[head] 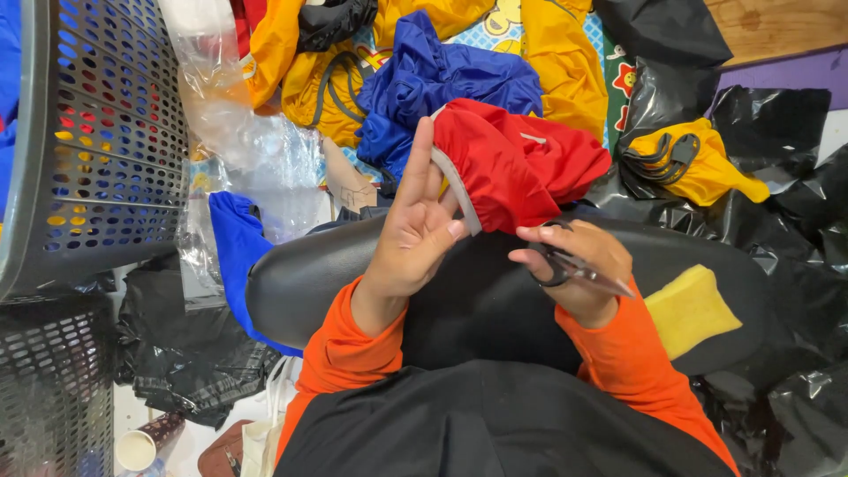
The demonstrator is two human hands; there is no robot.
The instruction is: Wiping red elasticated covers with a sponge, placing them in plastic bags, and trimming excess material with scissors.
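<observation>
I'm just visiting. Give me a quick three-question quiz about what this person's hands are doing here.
1. True or false: the right hand holds scissors.
2. Which colour is the cloth that the left hand grips by its grey band? A blue, B red, C yellow.
3. Fill in: a yellow ____ lies beside the right sleeve.

Key: 1 true; 2 B; 3 sponge.
</observation>
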